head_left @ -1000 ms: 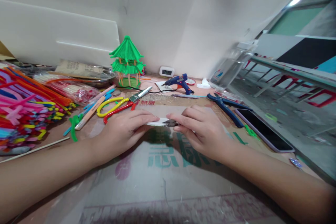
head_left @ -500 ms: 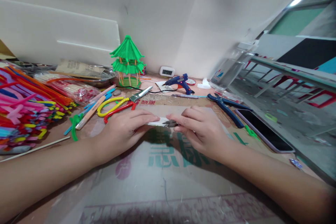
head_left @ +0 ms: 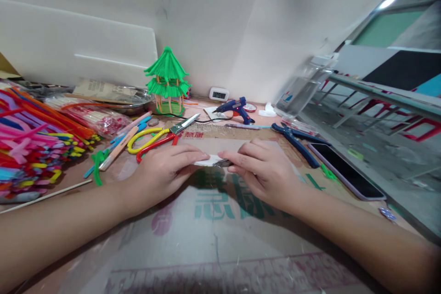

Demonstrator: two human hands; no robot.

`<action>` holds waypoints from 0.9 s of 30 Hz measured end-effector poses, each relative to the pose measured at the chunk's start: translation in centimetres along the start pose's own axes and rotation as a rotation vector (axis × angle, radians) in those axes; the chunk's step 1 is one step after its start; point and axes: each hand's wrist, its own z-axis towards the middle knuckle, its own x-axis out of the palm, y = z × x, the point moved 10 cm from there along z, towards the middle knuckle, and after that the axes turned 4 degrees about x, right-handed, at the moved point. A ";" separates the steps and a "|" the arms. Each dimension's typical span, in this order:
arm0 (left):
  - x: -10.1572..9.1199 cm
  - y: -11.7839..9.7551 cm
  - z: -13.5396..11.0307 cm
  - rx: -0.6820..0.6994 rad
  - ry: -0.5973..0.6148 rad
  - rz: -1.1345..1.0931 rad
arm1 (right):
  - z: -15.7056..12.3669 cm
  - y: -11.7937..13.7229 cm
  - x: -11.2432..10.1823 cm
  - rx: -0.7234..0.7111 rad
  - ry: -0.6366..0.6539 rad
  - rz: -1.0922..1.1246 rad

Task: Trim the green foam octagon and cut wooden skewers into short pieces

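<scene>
My left hand (head_left: 168, 165) pinches a thin white strip (head_left: 207, 161) between thumb and fingers, just above the cardboard-covered work surface (head_left: 179, 243). Facing it, my right hand (head_left: 263, 167) is closed on a small dark metal tool (head_left: 223, 163). Its narrow tip meets the right end of the strip. Most of the tool is hidden in my fingers, so its exact kind does not show. Scissors (head_left: 148, 147) with yellow and red handles lie just beyond my left hand. Past my right hand rest blue-handled pliers (head_left: 298, 142).
Bundled pipe cleaners (head_left: 34, 142) fill the left side. A green-roofed pagoda model (head_left: 167, 80) stands at the back, with a blue glue gun (head_left: 237, 109) and a small digital timer (head_left: 219, 94) beside it. To the right are a phone (head_left: 346, 170) and a clear bottle (head_left: 301, 87).
The dark tool's tip has shifted very slightly against the white strip. Both hands otherwise keep their places.
</scene>
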 end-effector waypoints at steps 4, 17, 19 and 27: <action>-0.1 -0.1 0.0 0.004 -0.005 -0.002 | 0.0 -0.1 -0.1 0.009 -0.011 -0.010; 0.2 0.2 -0.1 -0.002 0.005 -0.024 | 0.1 0.1 -0.1 -0.006 -0.013 -0.018; 0.1 0.1 -0.1 0.001 0.002 -0.023 | 0.1 0.1 -0.1 -0.007 -0.015 -0.009; 0.0 0.8 0.2 -0.114 0.017 -0.091 | -0.4 -2.4 -0.5 0.196 -0.074 0.172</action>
